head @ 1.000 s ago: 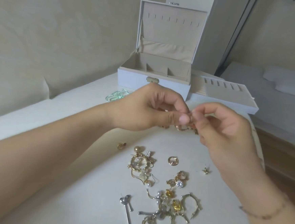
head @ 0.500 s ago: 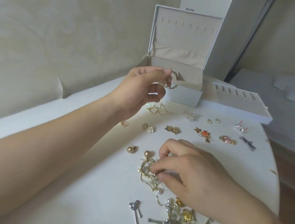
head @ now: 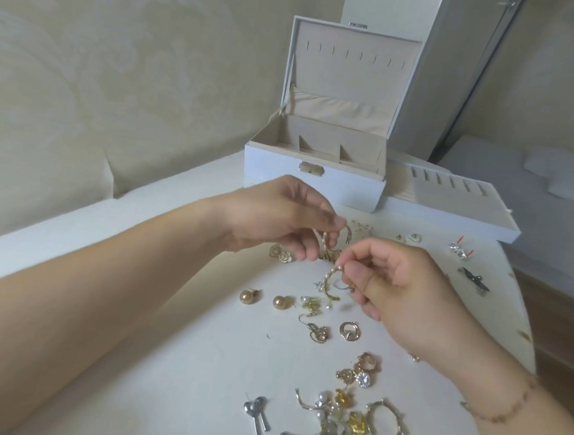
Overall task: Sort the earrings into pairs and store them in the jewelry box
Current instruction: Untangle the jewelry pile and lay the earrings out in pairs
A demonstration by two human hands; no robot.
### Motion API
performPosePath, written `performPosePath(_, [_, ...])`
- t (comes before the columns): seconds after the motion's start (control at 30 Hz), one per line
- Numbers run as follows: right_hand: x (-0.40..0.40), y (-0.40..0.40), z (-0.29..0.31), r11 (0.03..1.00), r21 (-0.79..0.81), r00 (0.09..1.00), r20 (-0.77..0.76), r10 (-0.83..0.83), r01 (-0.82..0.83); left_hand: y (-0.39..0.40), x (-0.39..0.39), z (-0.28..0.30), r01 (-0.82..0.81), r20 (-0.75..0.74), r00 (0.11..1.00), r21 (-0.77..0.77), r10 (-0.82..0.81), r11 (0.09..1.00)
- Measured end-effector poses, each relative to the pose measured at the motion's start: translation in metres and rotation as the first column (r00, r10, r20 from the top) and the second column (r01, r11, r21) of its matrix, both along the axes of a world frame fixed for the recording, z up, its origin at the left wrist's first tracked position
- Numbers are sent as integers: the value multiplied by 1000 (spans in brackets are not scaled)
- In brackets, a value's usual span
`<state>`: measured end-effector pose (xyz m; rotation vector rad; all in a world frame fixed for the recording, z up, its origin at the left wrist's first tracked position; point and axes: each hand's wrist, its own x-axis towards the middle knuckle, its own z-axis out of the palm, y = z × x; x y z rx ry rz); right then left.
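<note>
Currently our left hand pinches one pearl hoop, right hand pinches its match. Jewelry box sits open at 12 o'clock; loose earrings at 6 on the tabletop.

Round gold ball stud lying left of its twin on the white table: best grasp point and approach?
Pinch the round gold ball stud across the ball itself, coming straight down from above. It lies apart from its twin with bare white table around it, so fingertips likely fit either side. Its post looks too thin and low to grip.
</note>
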<state>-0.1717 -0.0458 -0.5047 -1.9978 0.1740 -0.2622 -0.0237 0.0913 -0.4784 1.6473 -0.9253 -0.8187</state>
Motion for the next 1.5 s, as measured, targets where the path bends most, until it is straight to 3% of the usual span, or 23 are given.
performPosePath(0.17, [0, -1, -5, 986, 152, 989, 114, -91, 74, 2, -3, 0, 89, 17, 996, 113, -92, 990])
performPosePath(0.4, [2, -4, -10, 985, 83, 943, 289, -166, 148, -1, -2, -5, 129, -64, 990, 78, -124, 989])
performPosePath(0.57, [4, -7, -17, 984, 155, 932, 335, -139, 91, 1, 1, -4, 181, -161, 972, 61, -170, 982])
performPosePath(0.7, [-1, -9, -21, 990, 93, 923, 361, -135, 108, 3, 2, -5, 198, -286, 939, -6, -192, 980])
performPosePath(0.77, [-2, -9, -24, 987, -16, 923, 358, -143, 159, 4, 3, -5, 188, -327, 926, -32, -188, 982])
performPosePath(0.87, [0, -13, -27, 901, -342, 922, 362, -136, 268, 8, 8, -1, 196, -248, 950, -5, -191, 981])
performPosePath(0.93, [2, -17, -31, 847, -466, 937, 334, -100, 256, 13, 13, 3, 171, -181, 970, 22, -165, 985])
performPosePath(1.1, [4, -19, -36, 852, -500, 972, 233, -37, 152, 22, 20, 4, 215, -142, 968, 33, -208, 976])
performPosePath(1.2, [5, -17, -37, 855, -511, 984, 176, 3, 88, 22, 21, 5, 255, -74, 966, 130, -248, 958])
performPosePath(1.37, [4, -15, -34, 869, -495, 992, 118, 46, 18, 24, 18, 25, 281, 143, 933, 289, -332, 915])
performPosePath(1.5, [3, -15, -30, 889, -454, 994, 43, 97, -67, 40, 15, 35, 208, 353, 857, 429, -375, 879])
